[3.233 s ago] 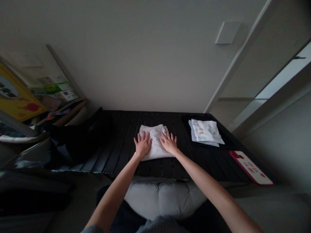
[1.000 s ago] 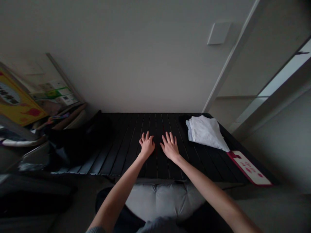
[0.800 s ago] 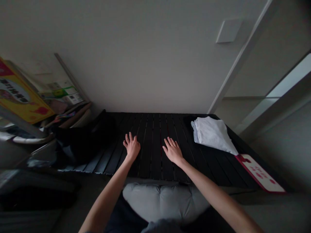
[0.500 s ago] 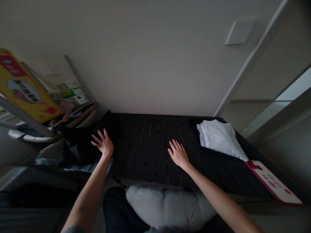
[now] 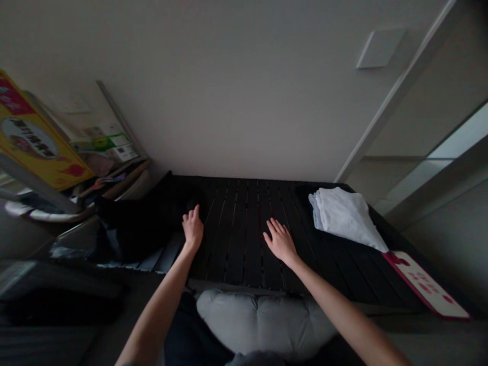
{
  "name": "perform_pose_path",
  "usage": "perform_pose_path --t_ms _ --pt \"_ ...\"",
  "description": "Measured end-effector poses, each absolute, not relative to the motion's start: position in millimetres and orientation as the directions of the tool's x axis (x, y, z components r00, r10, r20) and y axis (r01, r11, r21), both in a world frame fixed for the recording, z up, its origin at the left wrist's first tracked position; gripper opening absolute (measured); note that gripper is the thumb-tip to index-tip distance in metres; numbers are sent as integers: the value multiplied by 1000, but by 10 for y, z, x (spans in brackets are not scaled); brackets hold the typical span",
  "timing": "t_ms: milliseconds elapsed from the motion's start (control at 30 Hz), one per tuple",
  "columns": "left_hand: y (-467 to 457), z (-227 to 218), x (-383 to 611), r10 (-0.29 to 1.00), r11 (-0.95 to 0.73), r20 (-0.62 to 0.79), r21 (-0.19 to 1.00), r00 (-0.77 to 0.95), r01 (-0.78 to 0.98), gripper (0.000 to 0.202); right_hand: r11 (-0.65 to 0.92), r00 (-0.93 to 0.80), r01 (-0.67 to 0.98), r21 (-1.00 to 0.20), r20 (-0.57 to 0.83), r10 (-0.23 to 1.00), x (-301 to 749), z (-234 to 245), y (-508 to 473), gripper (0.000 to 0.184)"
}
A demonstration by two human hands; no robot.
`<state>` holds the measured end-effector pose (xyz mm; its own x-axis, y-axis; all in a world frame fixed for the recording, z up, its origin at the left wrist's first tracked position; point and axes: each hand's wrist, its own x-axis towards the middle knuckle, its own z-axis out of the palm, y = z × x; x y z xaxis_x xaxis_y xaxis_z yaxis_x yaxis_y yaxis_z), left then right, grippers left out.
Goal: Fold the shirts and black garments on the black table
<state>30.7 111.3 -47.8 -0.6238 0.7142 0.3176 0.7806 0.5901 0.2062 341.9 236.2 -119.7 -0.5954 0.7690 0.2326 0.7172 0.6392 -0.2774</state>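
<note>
**A:** Please tell me, what does the left hand (image 5: 192,229) do at this moment?

**B:** It is over the left part of a black slatted table (image 5: 236,244), with the palm down, and it holds nothing. Its fingers stay close together and point to the far side of the table. Just beside them lies a soft black fabric bundle (image 5: 141,223).

**A:** And the right hand (image 5: 281,241)?

**B:** It is low over the slats near the middle of the table, and it is also empty. Its fingers are spread apart. I cannot tell if the palm really touches the wood.

**A:** Where is the cloth?

**B:** A folded white towel (image 5: 345,218) lies on the far right part of the table. It is apart from both hands, but the right hand is nearer to it. Its pointed corner comes just beside a flat white board with a red edge (image 5: 425,287).

**A:** What else is near the table?

**B:** A grey padded cushion (image 5: 263,325) sits at the near edge, and a yellow printed poster (image 5: 26,134) leans on the left.
</note>
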Motion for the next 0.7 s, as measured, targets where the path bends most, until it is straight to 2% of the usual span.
perform_pose_path --t_ms 133,300,400,433,500,600,700 --pt "1313 -526 950 917 183 298 272 -263 945 67 635 -559 675 -375 303 772 3437 -1174 2361 68" --pt "1386 -403 1614 918 -235 395 475 33 848 63 640 -525 563 -523 372 765 3486 -1076 2372 90" --pt "1358 -386 1869 899 -408 371 512 233 756 60 678 -567 496 -542 389 726 3522 -1029 2376 84" --pt "1346 -403 1912 896 -417 364 503 252 757 58 690 -585 487 -535 387 713 3532 -1020 2376 79" --pt "1320 -457 1926 909 -346 382 463 168 816 54 702 -605 482 -524 381 699 3548 -1014 2377 69" --pt "1263 -535 1803 882 -51 444 419 -156 907 51 701 -598 431 -568 402 694 3561 -1027 2392 62" --pt "1165 -570 1614 729 220 504 468 -463 856 55 596 -519 330 -732 387 762 3564 -1041 2443 51"
